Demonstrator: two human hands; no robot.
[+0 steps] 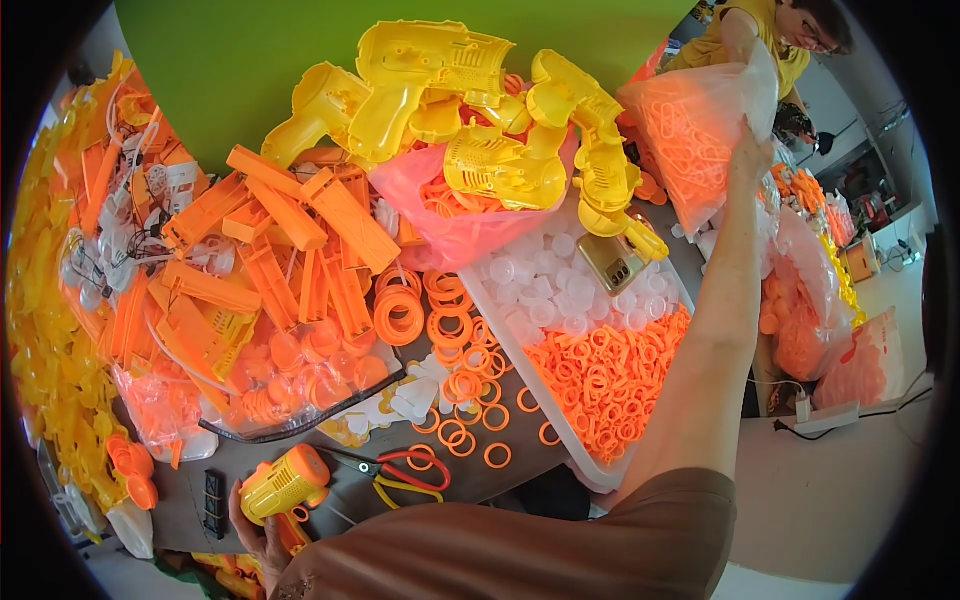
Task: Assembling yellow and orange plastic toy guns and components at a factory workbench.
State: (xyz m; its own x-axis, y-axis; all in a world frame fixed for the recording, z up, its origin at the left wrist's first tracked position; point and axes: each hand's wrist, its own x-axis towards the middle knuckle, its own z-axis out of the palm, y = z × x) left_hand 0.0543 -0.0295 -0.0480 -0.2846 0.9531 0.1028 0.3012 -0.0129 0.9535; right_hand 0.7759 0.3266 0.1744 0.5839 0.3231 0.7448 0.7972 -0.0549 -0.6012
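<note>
Left grip (246,535) is wrapped round the toy (285,485), a yellow and orange gun-shaped body, over the near edge of the tabletop (515,474). Room there is tight: a black block (214,503) lies just to the left, and the scissors (372,468) lie just to the right, blades pointing towards the toy. A bare dark strip runs from the scissors to the tray (548,408), with loose rings (462,385) along its far side. Bags and heaped parts crowd the rest.

Right grip (752,155) is raised at the side of a clear bag (685,145) of orange pieces; whether its fingers pinch the film I cannot tell. A co-worker's hand (740,38) is at the top of that bag. The right arm is stretched almost straight, rising from a brown sleeve (690,520) and passing over the tray's right edge. The left wrist bends up from the lower edge, partly hidden by brown cloth.
</note>
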